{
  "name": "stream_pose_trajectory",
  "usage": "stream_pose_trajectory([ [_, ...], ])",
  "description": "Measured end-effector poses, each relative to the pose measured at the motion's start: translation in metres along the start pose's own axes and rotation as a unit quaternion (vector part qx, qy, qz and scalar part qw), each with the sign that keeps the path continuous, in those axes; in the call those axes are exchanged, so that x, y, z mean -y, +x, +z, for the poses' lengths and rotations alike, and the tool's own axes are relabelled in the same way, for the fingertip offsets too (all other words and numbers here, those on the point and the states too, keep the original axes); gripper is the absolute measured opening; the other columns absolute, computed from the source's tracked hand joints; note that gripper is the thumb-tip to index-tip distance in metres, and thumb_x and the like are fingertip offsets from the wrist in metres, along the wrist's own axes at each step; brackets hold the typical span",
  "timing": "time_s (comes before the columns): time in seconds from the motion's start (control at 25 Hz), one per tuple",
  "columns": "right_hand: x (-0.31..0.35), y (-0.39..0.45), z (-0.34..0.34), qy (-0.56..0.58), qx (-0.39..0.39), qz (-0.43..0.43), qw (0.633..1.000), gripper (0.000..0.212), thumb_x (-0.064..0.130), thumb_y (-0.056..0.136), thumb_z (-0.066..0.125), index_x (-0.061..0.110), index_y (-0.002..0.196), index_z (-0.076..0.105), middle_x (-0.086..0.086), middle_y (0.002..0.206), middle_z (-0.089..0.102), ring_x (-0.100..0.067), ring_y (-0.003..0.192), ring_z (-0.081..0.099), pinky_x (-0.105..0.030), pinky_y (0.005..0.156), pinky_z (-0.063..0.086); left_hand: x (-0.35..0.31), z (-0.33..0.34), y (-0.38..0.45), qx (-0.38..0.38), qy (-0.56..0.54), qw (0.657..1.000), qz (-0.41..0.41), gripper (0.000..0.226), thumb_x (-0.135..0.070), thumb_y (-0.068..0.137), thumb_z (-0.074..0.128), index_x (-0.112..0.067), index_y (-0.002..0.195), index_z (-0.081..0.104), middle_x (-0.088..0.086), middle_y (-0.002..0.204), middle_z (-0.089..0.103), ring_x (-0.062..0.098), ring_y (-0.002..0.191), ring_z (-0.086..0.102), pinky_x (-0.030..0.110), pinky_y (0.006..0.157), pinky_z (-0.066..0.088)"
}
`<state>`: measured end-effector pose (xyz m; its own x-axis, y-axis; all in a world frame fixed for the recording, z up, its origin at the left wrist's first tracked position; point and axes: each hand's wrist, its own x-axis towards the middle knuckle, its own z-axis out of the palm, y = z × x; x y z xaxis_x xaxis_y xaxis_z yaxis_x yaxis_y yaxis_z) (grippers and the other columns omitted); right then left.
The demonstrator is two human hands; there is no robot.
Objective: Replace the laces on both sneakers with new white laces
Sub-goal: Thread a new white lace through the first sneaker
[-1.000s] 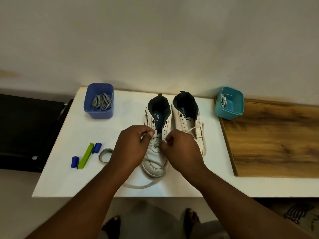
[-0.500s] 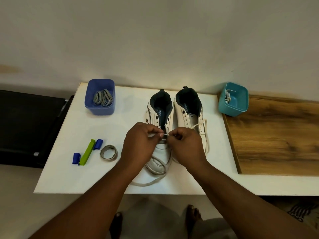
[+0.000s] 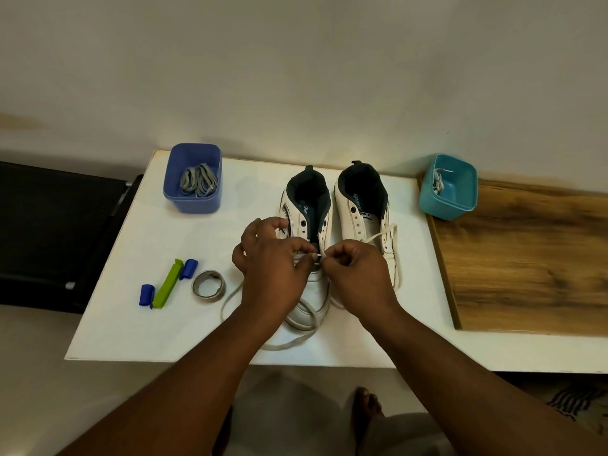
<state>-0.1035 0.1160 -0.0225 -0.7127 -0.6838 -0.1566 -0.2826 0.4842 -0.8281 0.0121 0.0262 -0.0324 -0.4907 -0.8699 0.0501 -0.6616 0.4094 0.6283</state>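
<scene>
The white lace is a soft, limp, light cord that will sag and snake wherever it is not held, so it is best taken right at its stiff tip, close to the eyelet it must enter; held further back, the end would likely droop and miss the hole. It lies partly threaded in the left sneaker, with slack looping over the toe and trailing onto the table toward the near edge. That sneaker stands mid-table, toe toward the near edge, with the right sneaker just beside it, a second lace draped loose across its far-side eyelets. The left hand has its fingers curled over the sneaker's lower eyelets and seems to pinch the lace between thumb and forefinger, steadying the upper as well. The right hand is curled tight, its thumb and forefinger nipping the lace tip where the two hands meet above the tongue. The sneaker itself looks stiff enough to stay put under light pulls. A blue tub of grey laces sits at the far left corner, and a teal tub stands at the far right edge.
</scene>
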Motion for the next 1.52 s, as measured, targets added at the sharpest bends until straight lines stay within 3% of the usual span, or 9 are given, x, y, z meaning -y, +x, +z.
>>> stream_pose_trajectory([
  [0.36, 0.006, 0.007, -0.016, -0.091, 0.075, -0.032, 0.992, 0.011, 0.021, 0.099, 0.059, 0.024, 0.091, 0.067, 0.007, 0.08, 0.067, -0.009, 0.072, 0.062, -0.029, 0.062, 0.049, 0.003, 0.002, 0.005, 0.023, -0.004, 1.0, 0.004, 0.009, -0.043, 0.086, 0.076, -0.046, 0.094, 0.073, -0.012, 0.153, 0.034, 0.023, 0.152, 0.011, 0.057, 0.119, 0.008],
  [0.56, 0.016, 0.01, -0.027, -0.261, -0.001, -0.103, 0.96, 0.013, 0.028, 0.098, 0.049, 0.022, 0.09, 0.057, 0.005, 0.079, 0.06, -0.017, 0.074, 0.058, -0.036, 0.065, 0.05, 0.006, -0.005, 0.006, 0.061, 0.025, 0.997, 0.041, 0.028, -0.061, 0.085, 0.066, -0.052, 0.111, 0.067, -0.01, 0.158, 0.027, 0.023, 0.153, 0.008, 0.059, 0.12, 0.0],
  [0.76, 0.019, 0.019, -0.053, -0.221, -0.103, -0.095, 0.965, 0.009, 0.025, 0.1, 0.051, 0.02, 0.095, 0.057, 0.002, 0.079, 0.062, -0.014, 0.07, 0.058, -0.029, 0.057, 0.039, 0.003, -0.009, 0.001, 0.071, 0.109, 0.988, 0.087, 0.051, -0.071, 0.08, 0.059, -0.053, 0.128, 0.053, -0.004, 0.163, 0.022, 0.025, 0.154, 0.003, 0.061, 0.12, -0.004],
  [0.92, 0.013, 0.016, -0.038, -0.259, 0.045, -0.148, 0.953, 0.025, 0.025, 0.1, 0.06, 0.029, 0.124, 0.066, 0.006, 0.111, 0.07, -0.015, 0.097, 0.066, -0.031, 0.081, 0.053, 0.003, -0.01, 0.0, 0.064, 0.136, 0.984, 0.092, 0.056, -0.074, 0.08, 0.054, -0.053, 0.132, 0.051, -0.002, 0.162, 0.026, 0.026, 0.154, 0.007, 0.062, 0.119, -0.002],
  [1.08, 0.015, 0.023, -0.039, -0.298, 0.044, -0.152, 0.941, 0.014, 0.022, 0.1, 0.059, 0.029, 0.101, 0.071, 0.006, 0.096, 0.071, -0.015, 0.086, 0.065, -0.033, 0.075, 0.054, -0.002, -0.013, -0.002, 0.064, 0.197, 0.974, 0.091, 0.071, -0.088, 0.075, 0.046, -0.051, 0.136, 0.046, 0.0, 0.163, 0.028, 0.029, 0.155, 0.008, 0.065, 0.118, -0.002],
  [1.16, 0.023, 0.023, -0.054, -0.336, -0.002, -0.149, 0.93, 0.015, 0.02, 0.101, 0.057, 0.029, 0.098, 0.069, 0.004, 0.091, 0.07, -0.016, 0.079, 0.063, -0.033, 0.069, 0.053, -0.004, -0.015, -0.002, 0.067, 0.22, 0.969, 0.089, 0.074, -0.09, 0.074, 0.046, -0.05, 0.135, 0.045, 0.0, 0.161, 0.03, 0.03, 0.154, 0.009, 0.067, 0.117, -0.001],
  [1.24, 0.03, 0.029, -0.086, -0.33, -0.154, -0.134, 0.922, 0.014, 0.021, 0.103, 0.055, 0.025, 0.103, 0.068, -0.001, 0.095, 0.07, -0.022, 0.08, 0.065, -0.037, 0.068, 0.054, -0.005, -0.018, -0.002, 0.068, 0.224, 0.968, 0.086, 0.074, -0.091, 0.072, 0.046, -0.049, 0.133, 0.046, -0.001, 0.16, 0.032, 0.03, 0.154, 0.009, 0.068, 0.116, 0.0],
  [1.36, 0.026, 0.034, -0.113, -0.303, -0.304, -0.118, 0.895, 0.015, 0.023, 0.101, 0.059, 0.018, 0.113, 0.067, -0.013, 0.118, 0.065, -0.038, 0.105, 0.063, -0.048, 0.085, 0.055, -0.008, -0.022, -0.003, 0.078, 0.208, 0.972, 0.071, 0.085, -0.1, 0.066, 0.029, -0.048, 0.131, 0.048, -0.003, 0.161, 0.031, 0.029, 0.155, 0.007, 0.069, 0.116, -0.002],
  [1.52, 0.016, 0.019, -0.051, -0.423, -0.071, -0.204, 0.88, 0.031, 0.025, 0.09, 0.072, 0.031, 0.12, 0.072, -0.011, 0.156, 0.043, -0.039, 0.148, 0.024, -0.056, 0.115, 0.024, -0.01, -0.023, -0.003, 0.098, 0.228, 0.966, 0.066, 0.095, -0.104, 0.06, 0.027, -0.047, 0.135, 0.043, -0.001, 0.163, 0.025, 0.03, 0.155, 0.003, 0.069, 0.116, -0.003],
])
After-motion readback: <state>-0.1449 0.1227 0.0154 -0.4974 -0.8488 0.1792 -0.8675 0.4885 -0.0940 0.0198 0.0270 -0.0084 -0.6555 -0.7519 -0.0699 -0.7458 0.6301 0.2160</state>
